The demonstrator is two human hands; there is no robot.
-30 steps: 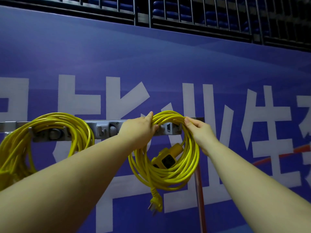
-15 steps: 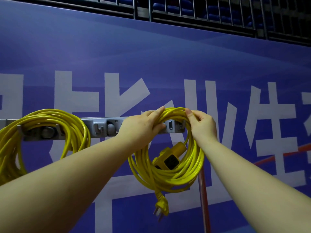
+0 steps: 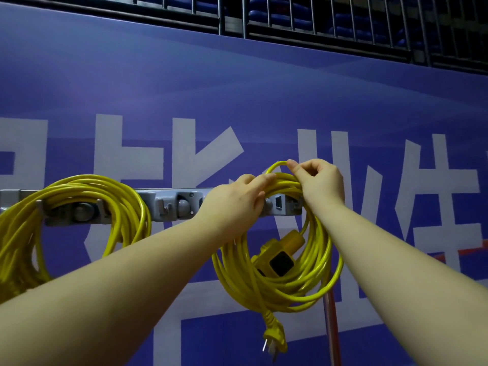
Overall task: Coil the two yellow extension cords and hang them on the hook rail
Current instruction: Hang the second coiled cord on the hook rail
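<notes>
Since the earlier frame, the right hand is lifting one stray loop above the second coil, pinching it, while the left hand is gripping the bundle's top at the hook rail. Ideally she is settling every loop behind one hook; the first coil is already hanging.

A sports hall or arena: a large blue banner with big white characters covers the wall, and above it a dark metal railing fronts rows of blue seats.

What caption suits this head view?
Both hands, left hand and right hand, settle the second cord onto the rail.
</notes>
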